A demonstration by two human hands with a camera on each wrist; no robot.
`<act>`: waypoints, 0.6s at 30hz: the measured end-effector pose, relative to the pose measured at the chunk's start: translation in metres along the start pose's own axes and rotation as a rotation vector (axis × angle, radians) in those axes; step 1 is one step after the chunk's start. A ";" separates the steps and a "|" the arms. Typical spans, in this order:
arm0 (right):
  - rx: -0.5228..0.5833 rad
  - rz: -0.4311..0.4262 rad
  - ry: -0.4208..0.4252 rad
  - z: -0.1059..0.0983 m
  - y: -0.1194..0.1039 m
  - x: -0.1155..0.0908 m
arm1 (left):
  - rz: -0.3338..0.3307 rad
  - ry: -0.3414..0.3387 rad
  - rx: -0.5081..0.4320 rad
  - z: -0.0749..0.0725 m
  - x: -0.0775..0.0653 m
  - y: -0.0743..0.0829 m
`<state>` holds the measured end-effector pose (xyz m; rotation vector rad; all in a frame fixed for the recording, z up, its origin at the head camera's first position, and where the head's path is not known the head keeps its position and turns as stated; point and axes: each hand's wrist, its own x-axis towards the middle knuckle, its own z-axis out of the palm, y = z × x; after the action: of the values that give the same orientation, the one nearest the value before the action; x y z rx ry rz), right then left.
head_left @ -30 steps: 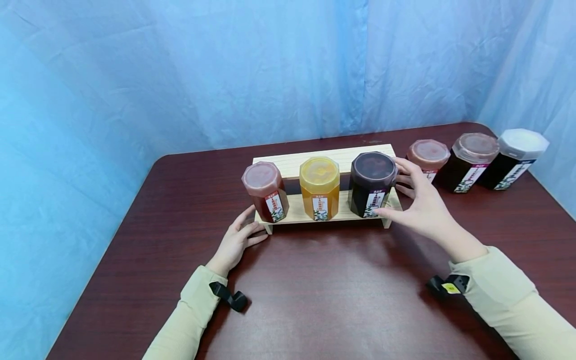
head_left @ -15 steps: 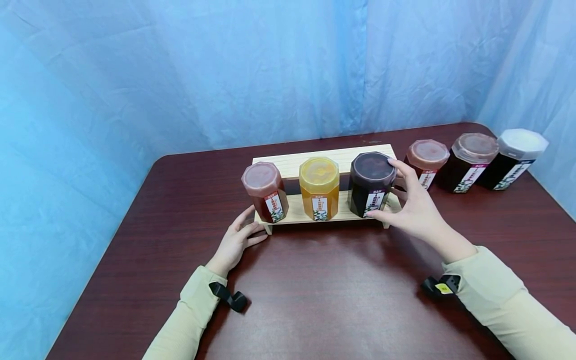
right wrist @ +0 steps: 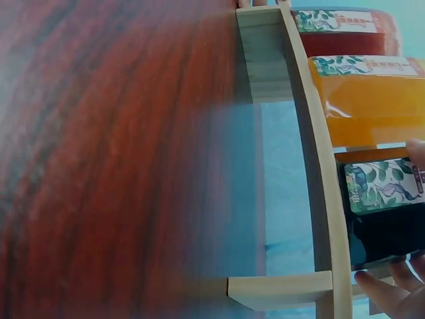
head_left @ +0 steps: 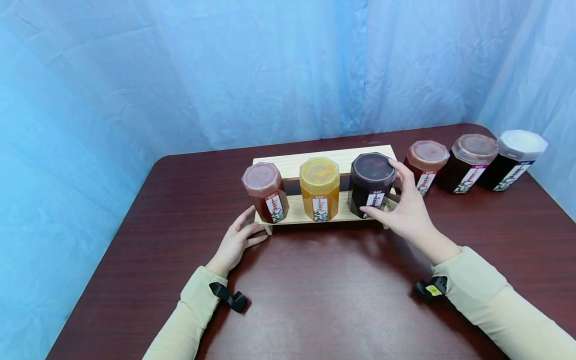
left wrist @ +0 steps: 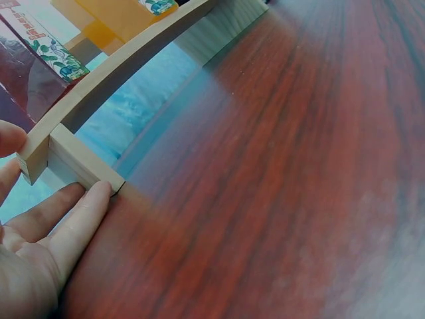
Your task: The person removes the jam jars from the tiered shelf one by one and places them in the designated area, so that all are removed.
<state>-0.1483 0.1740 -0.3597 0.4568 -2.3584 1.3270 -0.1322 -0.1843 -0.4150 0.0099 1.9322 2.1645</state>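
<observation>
A two-tier wooden rack stands on the table. Its lower shelf bears a red-brown jar, a yellow jar and a dark jar, all upright with labels facing forward. My right hand holds the dark jar, thumb across its label and fingers around its right side. In the right wrist view, fingertips lie along the jar's lower side, beside the shelf. My left hand touches the left end of the rack with fairly straight fingers. The left wrist view shows fingertips against the rack's leg.
To the right of the rack stand three more jars: a reddish one, a dark one with a brownish lid and a dark one with a white lid. A blue curtain hangs behind the dark red table.
My right hand and forearm have shifted left, the thumb sliding farther across the dark jar's label and the fingers closing in on its right side. The jars, rack and left hand stay put.
</observation>
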 end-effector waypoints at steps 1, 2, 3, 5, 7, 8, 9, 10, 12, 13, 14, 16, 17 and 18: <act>-0.006 -0.004 0.011 0.001 0.000 0.000 | 0.000 -0.001 0.001 0.000 0.000 0.000; -0.014 -0.007 0.021 0.001 0.000 0.000 | 0.000 -0.001 0.000 0.000 0.000 0.000; -0.017 -0.011 0.029 0.002 0.000 0.000 | 0.000 0.000 0.000 0.000 0.000 0.000; -0.027 -0.014 0.042 0.003 -0.001 0.000 | 0.000 0.000 -0.001 0.000 0.000 0.000; -0.033 -0.015 0.051 0.003 -0.001 0.000 | -0.001 0.001 -0.001 0.000 0.000 0.000; -0.036 -0.016 0.054 0.004 -0.001 0.000 | -0.001 0.002 -0.003 0.000 0.000 0.000; -0.038 -0.018 0.058 0.004 -0.001 0.000 | -0.002 0.002 -0.005 0.000 0.000 0.000; -0.040 -0.020 0.062 0.004 0.000 0.000 | -0.002 0.002 -0.006 0.000 0.000 0.000; -0.041 -0.027 0.067 0.004 0.000 0.000 | -0.003 0.003 -0.006 0.000 0.000 0.000; -0.041 -0.031 0.070 0.005 0.000 0.000 | -0.003 0.005 -0.007 0.001 0.000 0.000; -0.041 -0.034 0.073 0.005 0.000 0.000 | -0.003 0.006 -0.008 0.001 0.000 0.000; -0.038 -0.037 0.078 0.005 0.000 0.000 | -0.003 0.007 -0.007 0.001 0.000 0.000; -0.037 -0.038 0.080 0.006 0.000 0.000 | -0.003 0.007 -0.008 0.001 0.000 0.000; -0.035 -0.039 0.083 0.006 0.000 0.000 | -0.002 0.007 -0.009 0.001 0.000 0.000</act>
<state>-0.1495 0.1688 -0.3619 0.4270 -2.2901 1.2609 -0.1317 -0.1837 -0.4146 -0.0013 1.9254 2.1749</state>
